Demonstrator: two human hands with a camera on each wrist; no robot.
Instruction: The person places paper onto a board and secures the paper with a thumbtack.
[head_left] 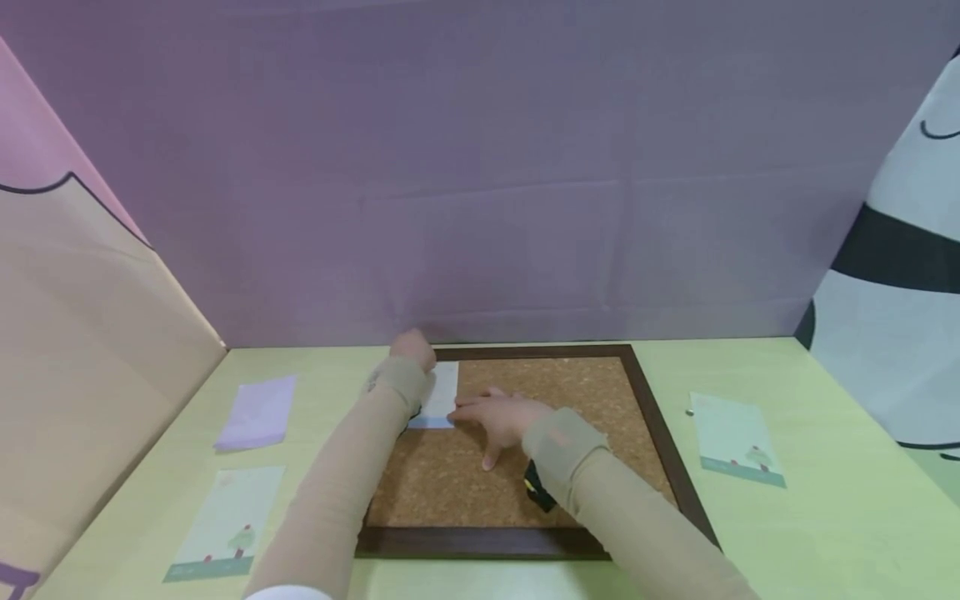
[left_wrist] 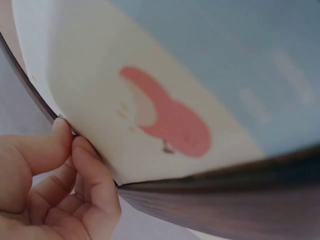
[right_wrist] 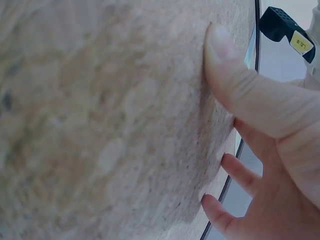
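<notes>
The white paper sheet with a blue lower band (head_left: 444, 393) lies flat on the rectangular brown cork board (head_left: 450, 487), toward the board's 10 o'clock corner; the left wrist view shows a rounded red figure (left_wrist: 175, 115) printed on it. At the sheet's 11 o'clock is the left hand (head_left: 412, 348), thumb and forefinger brought together at the paper's edge; what lies between their tips is too hidden to tell. At the sheet's 4 o'clock, the right hand (head_left: 501, 418) rests with fingers spread apart, its fingertips against the cork. A dark brown wooden frame (head_left: 480, 542) borders the board.

On the pale yellow-green worktop (head_left: 847, 467), a plain lilac paper sheet (head_left: 258, 412) lies at the board's 9 o'clock, with a pale green tree-printed sheet (head_left: 225, 521) between 8 and 9. Another pale green tree-printed sheet (head_left: 735, 433) lies at 3 o'clock, a tiny silvery object (head_left: 690, 412) just beside its upper corner. A purple fabric backdrop (head_left: 480, 167) stands at 12.
</notes>
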